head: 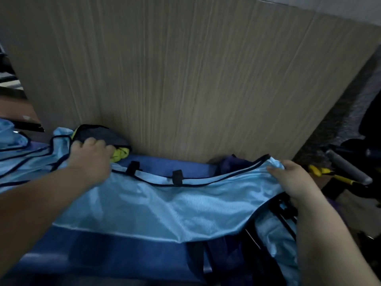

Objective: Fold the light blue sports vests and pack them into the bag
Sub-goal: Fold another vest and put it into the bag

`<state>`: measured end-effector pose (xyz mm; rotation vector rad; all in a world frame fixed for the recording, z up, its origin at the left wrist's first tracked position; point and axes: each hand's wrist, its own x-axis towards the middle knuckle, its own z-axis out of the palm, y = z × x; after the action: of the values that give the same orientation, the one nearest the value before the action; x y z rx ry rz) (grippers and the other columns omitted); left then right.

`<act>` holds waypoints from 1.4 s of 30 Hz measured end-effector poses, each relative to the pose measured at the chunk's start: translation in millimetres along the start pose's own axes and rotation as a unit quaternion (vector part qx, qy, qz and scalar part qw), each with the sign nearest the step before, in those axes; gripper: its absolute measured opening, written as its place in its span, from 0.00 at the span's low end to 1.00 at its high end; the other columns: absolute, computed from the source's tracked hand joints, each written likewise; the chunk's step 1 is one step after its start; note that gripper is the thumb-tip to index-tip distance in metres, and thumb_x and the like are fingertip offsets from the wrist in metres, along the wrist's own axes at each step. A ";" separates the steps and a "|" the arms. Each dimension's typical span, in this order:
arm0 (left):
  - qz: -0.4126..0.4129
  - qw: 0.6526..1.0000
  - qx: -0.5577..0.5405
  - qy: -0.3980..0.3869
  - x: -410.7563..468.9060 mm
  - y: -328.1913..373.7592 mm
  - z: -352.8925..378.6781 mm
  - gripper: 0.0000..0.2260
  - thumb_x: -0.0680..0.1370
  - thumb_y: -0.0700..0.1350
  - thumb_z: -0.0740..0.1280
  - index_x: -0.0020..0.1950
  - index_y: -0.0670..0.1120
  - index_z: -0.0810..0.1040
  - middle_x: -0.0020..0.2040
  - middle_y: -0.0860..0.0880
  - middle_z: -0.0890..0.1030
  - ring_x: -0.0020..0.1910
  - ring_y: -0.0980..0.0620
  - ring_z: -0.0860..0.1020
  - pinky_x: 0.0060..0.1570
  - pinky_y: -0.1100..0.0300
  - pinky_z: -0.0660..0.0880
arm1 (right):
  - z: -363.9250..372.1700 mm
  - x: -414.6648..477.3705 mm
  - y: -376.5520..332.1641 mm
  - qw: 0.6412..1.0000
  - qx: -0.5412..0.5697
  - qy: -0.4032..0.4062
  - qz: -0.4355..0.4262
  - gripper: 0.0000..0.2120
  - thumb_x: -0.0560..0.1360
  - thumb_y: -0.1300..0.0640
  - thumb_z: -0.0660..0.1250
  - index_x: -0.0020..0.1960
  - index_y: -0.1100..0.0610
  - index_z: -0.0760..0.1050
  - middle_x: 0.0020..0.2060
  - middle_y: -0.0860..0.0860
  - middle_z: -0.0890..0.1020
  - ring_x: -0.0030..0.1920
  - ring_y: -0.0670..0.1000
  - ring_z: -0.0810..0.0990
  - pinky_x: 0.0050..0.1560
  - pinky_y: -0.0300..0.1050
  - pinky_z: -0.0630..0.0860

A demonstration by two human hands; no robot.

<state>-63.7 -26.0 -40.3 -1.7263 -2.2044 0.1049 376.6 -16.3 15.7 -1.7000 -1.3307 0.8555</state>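
A light blue sports vest (pixel 165 201) with dark trim and two black tabs lies stretched across a blue surface (pixel 103 250) in front of me. My left hand (pixel 90 157) grips its far left corner, fingers curled over the cloth. My right hand (pixel 292 180) pinches its far right corner. More light blue vests (pixel 24 159) lie heaped at the left. Another light blue piece (pixel 274 244) hangs down at the lower right among dark straps. No bag can be told apart for certain.
A tall wood-grain panel (pixel 185 79) stands right behind the vest. A dark and yellow-green garment (pixel 115 147) lies by my left hand. At the right are a grey foam-covered bar (pixel 348 168), yellow-handled tools (pixel 321 172) and dark clutter.
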 end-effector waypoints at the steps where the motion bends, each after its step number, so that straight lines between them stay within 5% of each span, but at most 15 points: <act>1: 0.015 0.999 -0.005 0.043 -3.5 12.6 1.4 0.12 0.72 0.44 0.64 0.55 0.52 0.72 0.54 0.51 0.74 0.57 0.46 0.71 0.53 0.50 0.66 | 0.2 3.9 1.9 1.000 -0.013 0.013 -0.004 0.04 0.77 0.56 0.70 0.47 0.56 0.79 0.45 0.59 0.84 0.47 0.61 0.83 0.55 0.61 0.79; 5: 0.160 0.952 -0.215 0.147 -26.8 64.7 10.0 0.14 0.61 0.36 0.70 0.44 0.47 0.77 0.42 0.48 0.76 0.43 0.42 0.76 0.41 0.50 0.74 | 0.5 3.1 1.3 0.997 -0.065 0.029 -0.015 0.02 0.76 0.54 0.70 0.46 0.52 0.79 0.44 0.55 0.84 0.47 0.57 0.83 0.56 0.60 0.79; 9: 0.198 0.912 -0.358 -0.030 -58.1 111.5 12.3 0.10 0.76 0.51 0.62 0.57 0.53 0.74 0.55 0.56 0.74 0.57 0.53 0.72 0.58 0.54 0.71 | 2.4 1.7 -0.2 0.996 -0.085 0.028 -0.015 0.04 0.75 0.52 0.71 0.44 0.51 0.78 0.43 0.54 0.84 0.46 0.56 0.82 0.56 0.59 0.78; 13: 0.227 0.928 -0.272 -0.117 -79.6 133.3 21.4 0.43 0.68 0.77 0.40 0.78 0.56 0.55 0.77 0.56 0.57 0.76 0.54 0.53 0.73 0.54 0.49 | 0.5 -1.5 0.4 0.993 -0.117 0.005 -0.006 0.07 0.75 0.50 0.71 0.49 0.53 0.77 0.45 0.54 0.83 0.47 0.55 0.81 0.56 0.57 0.78; 18: 0.232 0.935 -0.244 -0.113 -83.4 136.9 24.4 0.45 0.66 0.78 0.37 0.79 0.57 0.41 0.79 0.57 0.41 0.77 0.54 0.37 0.73 0.51 0.37 | -3.1 -0.8 0.6 0.975 -0.222 -0.008 0.004 0.19 0.76 0.46 0.69 0.61 0.54 0.74 0.48 0.50 0.80 0.51 0.53 0.77 0.52 0.49 0.73; 24: 0.243 0.898 -0.367 -0.019 -100.6 156.5 -4.5 0.35 0.68 0.61 0.43 0.75 0.53 0.54 0.76 0.57 0.53 0.71 0.65 0.40 0.72 0.63 0.36 | -5.5 -6.1 -1.0 0.946 -0.308 -0.092 0.044 0.38 0.76 0.38 0.64 0.78 0.53 0.55 0.73 0.56 0.68 0.71 0.59 0.68 0.65 0.50 0.67; 29: 0.322 0.871 -0.369 -0.034 -114.3 190.2 -30.7 0.37 0.71 0.73 0.57 0.75 0.58 0.53 0.75 0.60 0.50 0.75 0.60 0.43 0.70 0.60 0.38 | -13.2 -6.7 1.8 0.972 -0.210 -0.096 0.037 0.27 0.77 0.47 0.68 0.72 0.54 0.67 0.61 0.57 0.79 0.60 0.59 0.79 0.61 0.51 0.74; 32: 0.355 0.879 -0.312 -0.063 -114.7 201.5 -32.3 0.42 0.70 0.69 0.67 0.77 0.60 0.49 0.77 0.60 0.46 0.74 0.59 0.42 0.74 0.53 0.41 | -14.7 -3.1 3.4 0.992 0.068 -0.093 0.054 0.14 0.77 0.61 0.69 0.62 0.58 0.74 0.49 0.60 0.83 0.48 0.60 0.84 0.53 0.59 0.80; 35: 0.313 0.872 -0.373 -0.050 -109.2 204.4 -28.3 0.30 0.76 0.59 0.67 0.75 0.58 0.61 0.75 0.58 0.60 0.73 0.55 0.56 0.73 0.58 0.53 | -16.9 -0.4 3.7 0.968 0.227 -0.087 0.059 0.09 0.78 0.64 0.66 0.57 0.56 0.76 0.45 0.58 0.83 0.45 0.57 0.83 0.50 0.56 0.80; 38: 0.208 0.830 -0.513 -0.067 -99.2 199.5 -35.0 0.10 0.80 0.49 0.64 0.57 0.47 0.79 0.54 0.50 0.79 0.55 0.53 0.75 0.59 0.55 0.71 | -17.9 2.5 9.4 0.952 0.291 -0.075 0.055 0.11 0.78 0.65 0.64 0.58 0.55 0.76 0.45 0.58 0.82 0.43 0.56 0.82 0.41 0.51 0.82; 40: 0.123 0.739 -0.650 -0.125 -96.5 192.8 -44.7 0.11 0.82 0.48 0.62 0.53 0.43 0.80 0.48 0.49 0.82 0.50 0.54 0.78 0.53 0.58 0.74 | -19.8 2.8 11.7 0.944 0.318 -0.051 0.067 0.13 0.78 0.66 0.63 0.61 0.57 0.75 0.48 0.59 0.82 0.45 0.56 0.82 0.37 0.49 0.82; 42: 0.086 0.642 -0.741 -0.181 -96.5 184.5 -54.8 0.10 0.83 0.47 0.60 0.54 0.49 0.81 0.50 0.58 0.84 0.49 0.66 0.79 0.45 0.74 0.73 | -21.7 5.6 13.4 0.938 0.339 -0.028 0.071 0.18 0.77 0.67 0.62 0.66 0.59 0.73 0.57 0.62 0.80 0.51 0.59 0.81 0.40 0.52 0.83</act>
<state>144.4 -78.2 -58.2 -2.7275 -2.3901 -2.0244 402.6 -16.5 13.4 -1.2292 -0.8048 1.2769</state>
